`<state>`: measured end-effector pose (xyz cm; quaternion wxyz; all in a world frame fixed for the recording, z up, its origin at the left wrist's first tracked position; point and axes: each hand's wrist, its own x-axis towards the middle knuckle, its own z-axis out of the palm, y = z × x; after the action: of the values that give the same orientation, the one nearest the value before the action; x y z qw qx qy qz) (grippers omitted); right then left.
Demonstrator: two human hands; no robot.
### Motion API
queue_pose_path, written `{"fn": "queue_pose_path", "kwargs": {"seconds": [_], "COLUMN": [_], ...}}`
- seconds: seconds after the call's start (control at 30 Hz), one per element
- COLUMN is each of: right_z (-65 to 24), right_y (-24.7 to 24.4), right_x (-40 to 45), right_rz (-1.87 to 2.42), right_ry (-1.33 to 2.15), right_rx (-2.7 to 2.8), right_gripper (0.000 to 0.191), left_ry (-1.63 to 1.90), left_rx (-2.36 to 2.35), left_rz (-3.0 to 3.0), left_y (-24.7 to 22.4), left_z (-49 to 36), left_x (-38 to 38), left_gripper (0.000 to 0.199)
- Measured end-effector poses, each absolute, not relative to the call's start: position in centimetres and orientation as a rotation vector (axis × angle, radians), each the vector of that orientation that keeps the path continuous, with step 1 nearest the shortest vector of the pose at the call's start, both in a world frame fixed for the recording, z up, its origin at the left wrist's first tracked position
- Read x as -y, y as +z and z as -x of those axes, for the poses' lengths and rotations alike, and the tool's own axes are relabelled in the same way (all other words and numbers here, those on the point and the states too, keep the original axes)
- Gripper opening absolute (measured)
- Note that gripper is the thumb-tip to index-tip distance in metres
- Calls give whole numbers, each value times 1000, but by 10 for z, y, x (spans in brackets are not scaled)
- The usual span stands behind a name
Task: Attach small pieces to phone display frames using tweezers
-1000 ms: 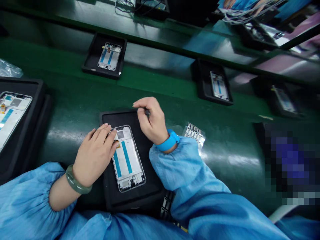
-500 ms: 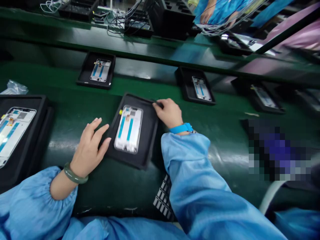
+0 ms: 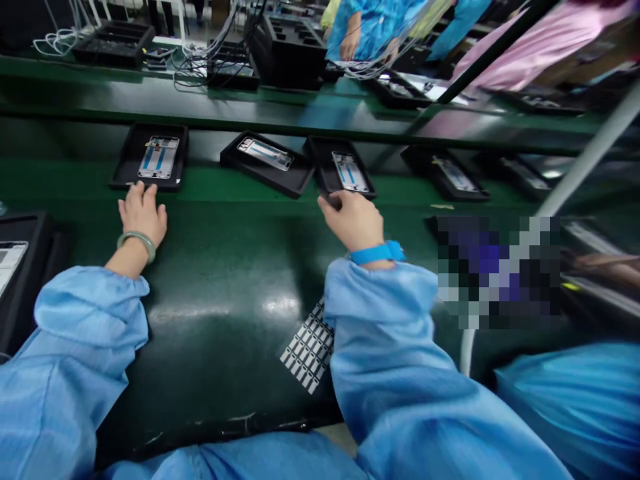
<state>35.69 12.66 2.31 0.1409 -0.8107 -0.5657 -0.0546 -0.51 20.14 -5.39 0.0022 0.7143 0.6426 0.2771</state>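
Fingers loosely spread, a left hand (image 3: 143, 220) sits at the near edge of a black tray (image 3: 129, 163) bearing a phone frame (image 3: 160, 160); a light, level touch should prevent sliding. Whether the curled right hand (image 3: 359, 219) grips anything is unclear. Beyond the glossy green workbench (image 3: 215, 267), a blue-clad co-worker (image 3: 377, 27) stands.

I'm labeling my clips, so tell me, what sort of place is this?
Probably an electronics assembly line: black trays bearing phone-like frames stand in a row along a green bench, and another person in a blue garment is on the far side.
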Motion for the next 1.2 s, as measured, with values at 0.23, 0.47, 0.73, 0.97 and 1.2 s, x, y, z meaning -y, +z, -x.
{"fn": "queue_pose_path", "kwargs": {"seconds": [0.23,0.47,0.73,0.97,1.2], "right_z": [-328,-331,-379,-378,-385], "right_y": [24,-4,-30,-41,-40], "right_x": [22,43,-4,-8,-21], "right_rz": [2490,2011,1684,1479,1381], "right_ry": [97,432,589,817,716], "right_rx": [2265,2282,1118,763,690], "right_gripper": [43,39,44,35,28], "left_ry": [711,715,546,133,-173], "left_rx": [-1980,-1865,-1748,-1260,-743], "left_rz": [-2289,-2459,-2668,-3032,-2894], "left_y": [-40,-27,-29,-16,22], "left_z": [30,19,-7,-31,-50], "left_x": [-244,-221,-117,-19,41], "left_gripper": [45,44,32,23,12]}}
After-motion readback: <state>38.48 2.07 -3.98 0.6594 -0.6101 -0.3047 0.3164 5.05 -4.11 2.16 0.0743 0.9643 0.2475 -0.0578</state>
